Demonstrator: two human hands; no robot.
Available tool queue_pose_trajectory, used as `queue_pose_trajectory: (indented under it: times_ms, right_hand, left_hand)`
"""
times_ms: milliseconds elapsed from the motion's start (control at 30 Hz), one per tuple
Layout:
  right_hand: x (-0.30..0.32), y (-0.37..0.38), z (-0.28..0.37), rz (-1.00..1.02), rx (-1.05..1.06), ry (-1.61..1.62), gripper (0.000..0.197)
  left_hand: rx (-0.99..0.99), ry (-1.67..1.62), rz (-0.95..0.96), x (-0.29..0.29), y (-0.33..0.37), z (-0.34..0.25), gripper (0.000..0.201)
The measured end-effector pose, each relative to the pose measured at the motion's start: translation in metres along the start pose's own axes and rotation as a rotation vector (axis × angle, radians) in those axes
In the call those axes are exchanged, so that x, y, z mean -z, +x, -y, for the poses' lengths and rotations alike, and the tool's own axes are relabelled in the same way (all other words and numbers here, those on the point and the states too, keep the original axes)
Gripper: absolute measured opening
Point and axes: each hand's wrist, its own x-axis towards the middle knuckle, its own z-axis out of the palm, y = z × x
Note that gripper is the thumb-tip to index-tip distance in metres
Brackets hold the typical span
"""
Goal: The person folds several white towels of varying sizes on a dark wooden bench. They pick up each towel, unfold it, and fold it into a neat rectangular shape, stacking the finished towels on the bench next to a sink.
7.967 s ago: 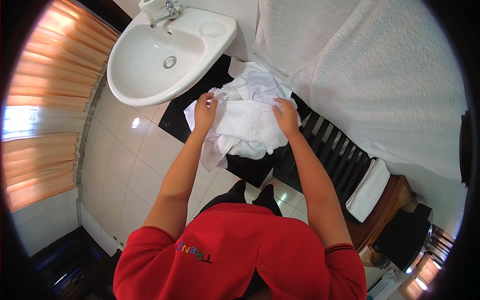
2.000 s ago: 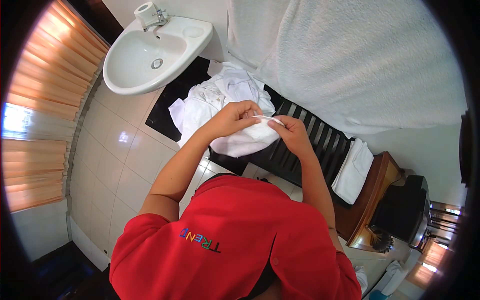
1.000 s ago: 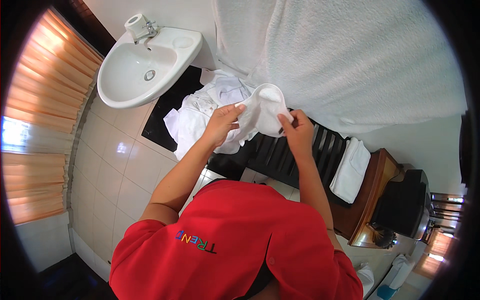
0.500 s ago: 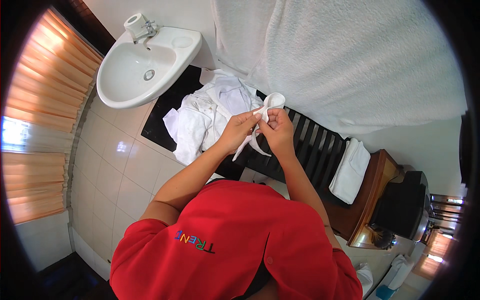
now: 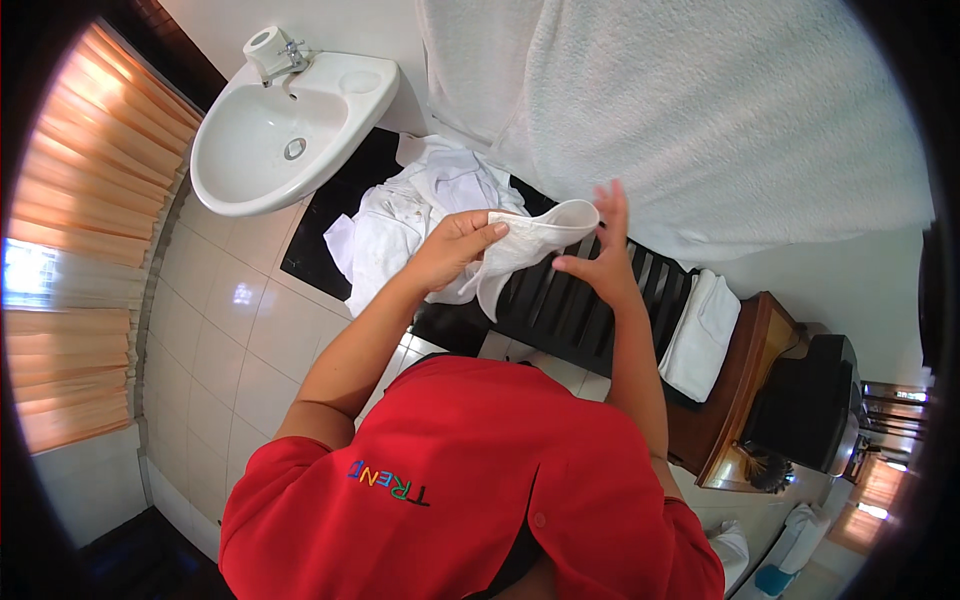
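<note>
My left hand is closed on a small white cloth, pinching its edge between thumb and fingers. The cloth curves into an open loop on the right, and a narrow end hangs down below. Just right of the loop, my right hand has its fingers spread and slightly blurred, holding nothing. Beyond my left hand lies a crumpled heap of white cloths, on a black surface.
A white washbasin with a tap and a paper roll stands at the far left. Large white towels hang ahead. A folded white towel lies on a black slatted rack, beside a wooden cabinet.
My right hand has let go of the cloth and moved right, its fingers opening. The cloth now spreads wider to the right, still held by my left hand, which has shifted slightly left.
</note>
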Motion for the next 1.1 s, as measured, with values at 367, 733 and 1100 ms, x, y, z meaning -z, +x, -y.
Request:
queue_pose_trajectory:
  times_ms: [367,733,1100]
  right_hand:
    - [-0.016,-0.025,-0.017,0.286,-0.481,0.608,0.046]
    - [0.019,-0.026,-0.005,0.009,-0.667,0.199,0.044]
    - [0.023,-0.057,-0.022,0.041,-0.496,0.196,0.043]
  left_hand:
    - [-0.017,-0.234,-0.208,0.034,0.024,-0.023,0.036]
    - [0.201,-0.111,-0.105,-0.002,0.008,0.036,0.062]
    - [-0.141,0.595,-0.077,0.002,0.007,0.054,0.067]
